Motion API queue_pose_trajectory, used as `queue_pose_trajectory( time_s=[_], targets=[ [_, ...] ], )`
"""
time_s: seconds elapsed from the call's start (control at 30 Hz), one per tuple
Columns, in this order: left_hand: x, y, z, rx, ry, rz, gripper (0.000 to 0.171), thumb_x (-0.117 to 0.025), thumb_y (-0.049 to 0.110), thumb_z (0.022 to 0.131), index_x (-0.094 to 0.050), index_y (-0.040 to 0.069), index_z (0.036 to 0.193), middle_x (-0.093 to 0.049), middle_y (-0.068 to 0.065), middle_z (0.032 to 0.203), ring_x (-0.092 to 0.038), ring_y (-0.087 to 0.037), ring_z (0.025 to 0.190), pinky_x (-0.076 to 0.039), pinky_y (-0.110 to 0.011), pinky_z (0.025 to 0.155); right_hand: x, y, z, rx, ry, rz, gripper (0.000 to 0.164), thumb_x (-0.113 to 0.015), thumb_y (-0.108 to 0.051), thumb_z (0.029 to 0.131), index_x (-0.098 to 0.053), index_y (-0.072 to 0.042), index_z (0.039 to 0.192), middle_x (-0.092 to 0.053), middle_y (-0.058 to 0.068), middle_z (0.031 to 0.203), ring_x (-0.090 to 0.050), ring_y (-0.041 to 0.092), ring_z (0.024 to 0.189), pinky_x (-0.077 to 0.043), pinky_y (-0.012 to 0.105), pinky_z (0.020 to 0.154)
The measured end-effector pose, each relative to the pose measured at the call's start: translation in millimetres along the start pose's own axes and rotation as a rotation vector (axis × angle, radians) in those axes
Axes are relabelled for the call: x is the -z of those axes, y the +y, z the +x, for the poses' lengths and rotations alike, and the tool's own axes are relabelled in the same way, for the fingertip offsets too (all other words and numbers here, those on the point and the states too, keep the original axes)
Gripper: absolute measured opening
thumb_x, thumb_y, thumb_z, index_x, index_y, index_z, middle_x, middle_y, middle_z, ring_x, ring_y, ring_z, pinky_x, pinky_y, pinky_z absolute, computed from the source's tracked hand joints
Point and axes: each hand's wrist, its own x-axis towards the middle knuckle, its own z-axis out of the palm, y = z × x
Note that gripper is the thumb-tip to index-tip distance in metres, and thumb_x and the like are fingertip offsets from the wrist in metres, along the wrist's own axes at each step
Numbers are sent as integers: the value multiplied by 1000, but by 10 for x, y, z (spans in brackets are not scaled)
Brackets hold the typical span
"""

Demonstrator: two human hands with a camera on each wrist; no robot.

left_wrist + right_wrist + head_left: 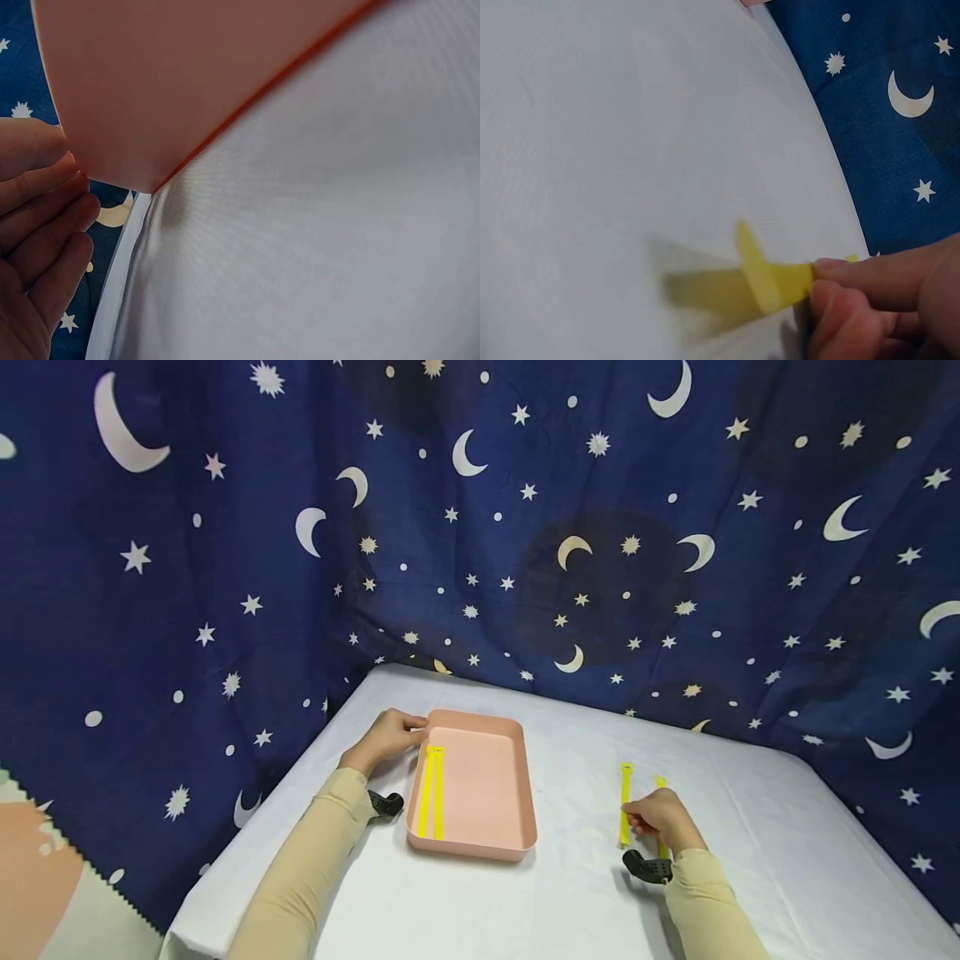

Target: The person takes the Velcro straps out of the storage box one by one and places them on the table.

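Observation:
My left hand [390, 737] is at the far left corner of a shallow pink tray [487, 785], with its fingertips touching the outside wall. In the left wrist view the fingers [49, 217] are fairly straight beside the tray wall [165, 82]. Two yellow straps [438, 793] lie side by side inside the tray, along its left side. To the right of the tray, my right hand [663, 817] pinches another yellow strap [626, 789] between thumb and fingers; its near end shows close over the cloth in the right wrist view. One more yellow strap [660, 782] lies partly hidden beneath that hand.
A white cloth [585, 910] covers the table. Dark blue curtains [525, 527] with moons and stars hang behind and to the left. Black wrist mounts [647, 867] sit on both forearms. The table's left edge runs beside my left arm.

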Motion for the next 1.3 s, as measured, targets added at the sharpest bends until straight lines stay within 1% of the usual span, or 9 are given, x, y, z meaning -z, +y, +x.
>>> queue_pose_trajectory(
  time_s=[0.13,0.33,0.5,0.63,0.73,0.83,1.03,1.2,1.3],
  targets=[
    [-5,-2,12,-1,4,4,38,-67,21,94,-68,5,128,-69,-7,130,-60,-29,128,-49,-44,108,-6,-13,26,-12,15,-34,17,-62,-1,94,-65,4,78,-57,-3,54,-53,4,47,-48,16,49],
    [-45,-5,4,-3,14,-16,37,-69,19,92,-69,4,126,-69,-8,130,-61,-29,126,-51,-43,105,6,21,30,3,37,-88,13,-64,-1,91,-65,5,79,-60,-1,55,-57,6,49,-52,19,51],
    [-95,-35,6,-14,12,-15,35,-69,19,92,-71,4,123,-70,-8,129,-62,-28,124,-53,-42,102,11,47,-16,32,59,-55,14,-64,1,90,-65,8,78,-59,0,54,-56,7,49,-50,19,50],
    [-75,-23,6,-18,24,-26,34,-69,19,91,-72,4,121,-70,-8,128,-62,-29,124,-52,-42,103,8,5,-42,62,64,-11,15,-63,1,91,-66,10,79,-58,0,54,-55,7,49,-50,19,50],
    [-44,-9,8,-18,21,-26,34,-69,19,91,-72,4,122,-69,-8,130,-62,-29,125,-52,-43,104,0,-93,-48,96,77,-6,15,-62,0,92,-64,15,88,-60,0,57,-57,7,51,-52,20,51],
    [-19,-9,16,-12,24,-26,33,-68,18,92,-72,5,122,-69,-8,130,-62,-29,125,-52,-43,104,-38,-235,-57,142,67,-3,19,-61,-1,94,-59,17,96,-61,0,61,-58,6,54,-55,21,54],
    [-19,-11,26,-15,28,-28,34,-69,18,91,-72,4,122,-69,-9,130,-62,-29,125,-52,-43,104,-191,-497,-82,216,15,56,16,-60,-1,94,-53,14,97,-61,-2,61,-58,3,53,-55,18,53],
    [-29,-17,16,-13,29,-16,34,-69,17,92,-72,3,122,-70,-9,129,-63,-29,124,-53,-42,103,-369,-687,-140,254,-10,64,20,-60,-3,96,-56,16,102,-61,-2,63,-59,2,54,-56,17,54],
    [-26,-12,17,-24,30,-11,33,-68,16,92,-72,3,121,-69,-9,129,-63,-29,123,-53,-42,102,-490,-805,-186,270,-19,71,19,-61,-3,96,-58,15,100,-61,-2,63,-58,2,54,-55,17,54]
  ],
)
